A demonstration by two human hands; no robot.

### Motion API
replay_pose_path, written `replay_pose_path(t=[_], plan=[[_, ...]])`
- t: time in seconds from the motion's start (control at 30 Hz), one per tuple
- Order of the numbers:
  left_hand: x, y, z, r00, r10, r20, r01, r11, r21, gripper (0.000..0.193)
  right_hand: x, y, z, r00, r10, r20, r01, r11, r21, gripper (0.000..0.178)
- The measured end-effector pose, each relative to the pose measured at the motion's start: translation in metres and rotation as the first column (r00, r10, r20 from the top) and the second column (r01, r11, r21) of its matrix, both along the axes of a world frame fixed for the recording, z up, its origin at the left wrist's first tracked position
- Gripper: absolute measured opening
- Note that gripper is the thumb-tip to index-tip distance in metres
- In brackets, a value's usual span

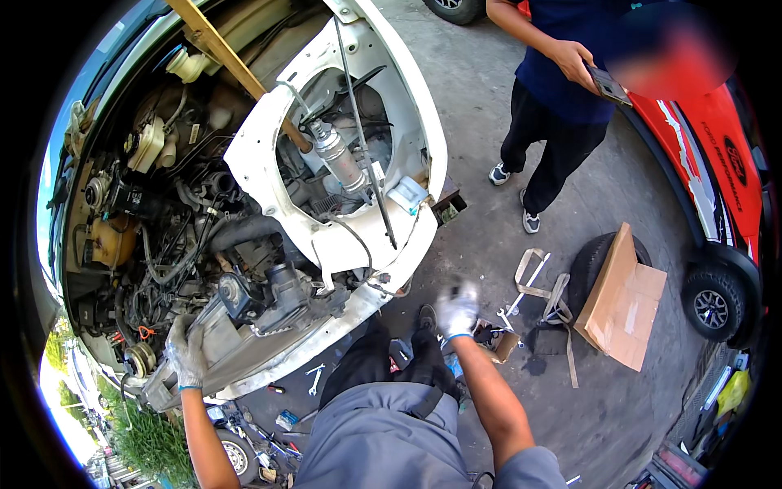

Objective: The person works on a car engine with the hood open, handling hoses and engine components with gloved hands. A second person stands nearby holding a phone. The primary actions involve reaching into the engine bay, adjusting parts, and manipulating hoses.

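Your left hand (186,355), in a pale knitted glove, lies over the near left end of a long, flat grey panel (244,348), fingers toward the engine; you can't tell from this view whether it grips or merely rests. That panel runs along the front of the engine bay, left of centre and low in the frame. Your right hand (458,311), in a white glove with a blue cuff, is motion-blurred near the frame's centre, apart from the car; whether it holds anything can't be made out.

Just above the panel sits a black, rounded component (236,296). Beyond it, a silver metal cylinder (336,156) stands within the large opening of a white-painted body panel (407,244).

Right of your right hand lie a pale webbing strap (560,301) and a folded brown cardboard sheet (623,297) against a black tyre (588,262). At upper right, a person in dark clothes (562,98) holds a phone (608,86) beside a red vehicle (705,163).
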State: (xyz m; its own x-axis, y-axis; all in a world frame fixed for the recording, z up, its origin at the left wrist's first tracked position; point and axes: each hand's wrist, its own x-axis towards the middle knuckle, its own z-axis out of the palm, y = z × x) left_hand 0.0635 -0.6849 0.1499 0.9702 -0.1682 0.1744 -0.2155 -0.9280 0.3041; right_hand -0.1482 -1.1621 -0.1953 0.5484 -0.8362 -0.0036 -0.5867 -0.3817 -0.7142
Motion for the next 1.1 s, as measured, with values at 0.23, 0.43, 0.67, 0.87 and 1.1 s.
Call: replay_pose_path(t=[0.23, 0.43, 0.67, 0.87, 1.1], plan=[[-0.001, -0.007, -0.001, 1.000, -0.004, -0.026, 0.003, 0.999, -0.032, 0.033, 0.106, 0.102, 0.041, 0.583, 0.800, -0.140, -0.811, 0.584, -0.037, 0.045], [-0.019, -0.006, 0.001, 1.000, -0.021, -0.010, 0.021, 1.000, -0.001, 0.034, 0.170, 0.110, 0.024, 0.399, 0.824, -0.403, -0.838, 0.506, 0.204, 0.040], [-0.017, -0.001, 0.002, 1.000, -0.022, 0.009, 0.021, 0.998, 0.064, 0.035, 0.153, 0.087, 0.032, 0.482, 0.834, -0.271, -0.839, 0.528, 0.134, 0.037], [-0.011, -0.003, 0.000, 1.000, -0.001, -0.024, 0.002, 0.998, 0.066, 0.039, 0.113, 0.045, 0.053, 0.416, 0.900, -0.129, -0.836, 0.434, 0.335, 0.048], [-0.008, 0.000, 0.002, 1.000, 0.018, -0.015, -0.017, 0.995, 0.093, 0.038, 0.142, 0.080, 0.061, 0.345, 0.866, -0.362, -0.861, 0.446, 0.245, 0.038]])
